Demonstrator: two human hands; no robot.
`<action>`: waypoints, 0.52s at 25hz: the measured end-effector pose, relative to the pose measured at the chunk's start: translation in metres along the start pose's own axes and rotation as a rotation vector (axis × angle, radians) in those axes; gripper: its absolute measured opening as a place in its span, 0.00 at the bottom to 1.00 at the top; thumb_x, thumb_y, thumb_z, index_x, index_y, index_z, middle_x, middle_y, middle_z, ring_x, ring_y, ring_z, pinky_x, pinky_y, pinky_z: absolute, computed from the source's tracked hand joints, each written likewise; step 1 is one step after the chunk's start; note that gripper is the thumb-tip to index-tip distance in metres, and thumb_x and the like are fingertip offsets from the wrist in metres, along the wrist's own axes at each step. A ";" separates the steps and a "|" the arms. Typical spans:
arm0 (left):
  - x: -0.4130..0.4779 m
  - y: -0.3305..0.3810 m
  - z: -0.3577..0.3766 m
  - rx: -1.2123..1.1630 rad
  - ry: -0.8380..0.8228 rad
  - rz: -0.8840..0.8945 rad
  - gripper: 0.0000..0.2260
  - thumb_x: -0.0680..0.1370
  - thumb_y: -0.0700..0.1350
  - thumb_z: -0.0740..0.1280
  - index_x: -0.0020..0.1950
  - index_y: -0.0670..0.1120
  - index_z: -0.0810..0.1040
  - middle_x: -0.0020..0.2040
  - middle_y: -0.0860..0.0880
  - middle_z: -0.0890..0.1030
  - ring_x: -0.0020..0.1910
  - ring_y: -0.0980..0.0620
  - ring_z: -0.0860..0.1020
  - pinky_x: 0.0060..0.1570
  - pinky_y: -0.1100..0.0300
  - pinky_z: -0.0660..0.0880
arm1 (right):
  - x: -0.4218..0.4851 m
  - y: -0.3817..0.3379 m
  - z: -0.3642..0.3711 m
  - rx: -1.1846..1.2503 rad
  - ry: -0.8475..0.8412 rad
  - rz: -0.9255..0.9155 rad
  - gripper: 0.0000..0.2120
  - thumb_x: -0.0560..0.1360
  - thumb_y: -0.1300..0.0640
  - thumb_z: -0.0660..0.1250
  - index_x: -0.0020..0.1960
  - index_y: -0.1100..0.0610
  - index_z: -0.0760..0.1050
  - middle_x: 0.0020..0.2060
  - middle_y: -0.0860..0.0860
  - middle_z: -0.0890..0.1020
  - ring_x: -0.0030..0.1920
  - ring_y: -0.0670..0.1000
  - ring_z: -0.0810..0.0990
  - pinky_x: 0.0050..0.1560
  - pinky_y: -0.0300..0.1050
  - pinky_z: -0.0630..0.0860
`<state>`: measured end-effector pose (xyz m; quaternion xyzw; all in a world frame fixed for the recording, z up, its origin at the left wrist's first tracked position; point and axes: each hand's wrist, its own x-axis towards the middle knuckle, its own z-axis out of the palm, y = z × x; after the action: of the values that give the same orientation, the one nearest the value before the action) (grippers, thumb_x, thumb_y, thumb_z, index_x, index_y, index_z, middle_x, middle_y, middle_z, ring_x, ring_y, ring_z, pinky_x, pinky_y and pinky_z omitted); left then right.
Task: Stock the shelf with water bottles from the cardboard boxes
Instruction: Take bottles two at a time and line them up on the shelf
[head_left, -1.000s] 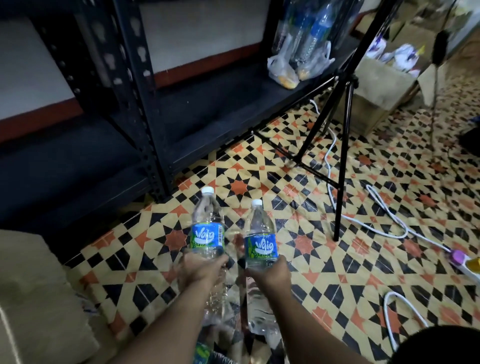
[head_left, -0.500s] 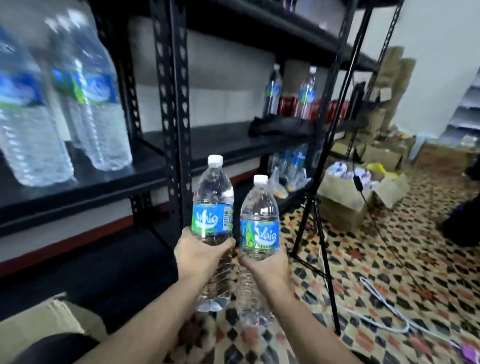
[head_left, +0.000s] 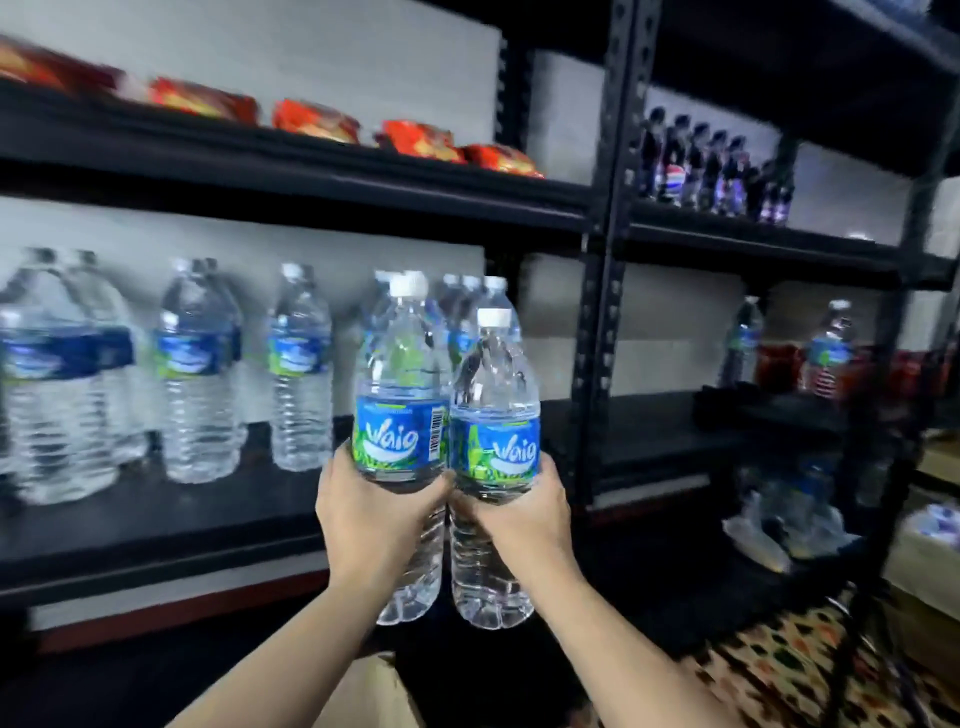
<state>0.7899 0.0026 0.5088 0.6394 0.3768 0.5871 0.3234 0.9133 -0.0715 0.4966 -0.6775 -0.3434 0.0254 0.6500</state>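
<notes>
Two water bottles are held upright, side by side and touching, in front of the black metal shelf (head_left: 156, 519). The left hand (head_left: 374, 514) grips the left bottle (head_left: 402, 395) round its body just below the blue label. The right hand (head_left: 519, 519) grips the right bottle (head_left: 493, 405) in the same manner. The two hands touch between the bottles. Both bottles carry white caps, and the left cap sits higher than the right.

Behind them, a row of standing bottles (head_left: 298, 374) occupies the middle shelf board and extends to the left, blurred. The board above holds red packets (head_left: 317, 122). Right of the perforated upright post (head_left: 608, 312), dark drink bottles (head_left: 711, 161) stand on an upper board. A corner of a cardboard box (head_left: 374, 691) shows at the bottom edge, between the forearms. Patterned floor (head_left: 779, 654) is visible at lower right.
</notes>
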 end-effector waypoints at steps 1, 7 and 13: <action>0.014 -0.005 -0.017 0.018 0.048 0.001 0.31 0.56 0.60 0.81 0.52 0.48 0.77 0.47 0.51 0.80 0.51 0.50 0.79 0.52 0.55 0.75 | -0.002 -0.012 0.021 0.018 -0.029 -0.020 0.39 0.48 0.36 0.83 0.55 0.46 0.73 0.45 0.40 0.83 0.48 0.39 0.82 0.51 0.40 0.78; 0.076 -0.034 -0.098 0.113 0.250 0.024 0.32 0.56 0.59 0.82 0.54 0.47 0.76 0.49 0.49 0.80 0.52 0.48 0.79 0.52 0.53 0.76 | -0.014 -0.054 0.122 0.124 -0.257 -0.053 0.37 0.52 0.44 0.86 0.55 0.45 0.72 0.47 0.42 0.83 0.49 0.40 0.82 0.52 0.39 0.78; 0.102 -0.040 -0.128 0.152 0.323 0.063 0.39 0.59 0.59 0.82 0.63 0.44 0.73 0.56 0.48 0.77 0.59 0.47 0.74 0.63 0.49 0.72 | 0.003 -0.088 0.172 0.104 -0.358 -0.037 0.48 0.56 0.41 0.84 0.69 0.48 0.64 0.58 0.45 0.75 0.64 0.48 0.73 0.61 0.42 0.69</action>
<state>0.6615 0.1076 0.5393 0.5709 0.4468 0.6619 0.1907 0.7950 0.0714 0.5502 -0.6213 -0.4644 0.1513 0.6127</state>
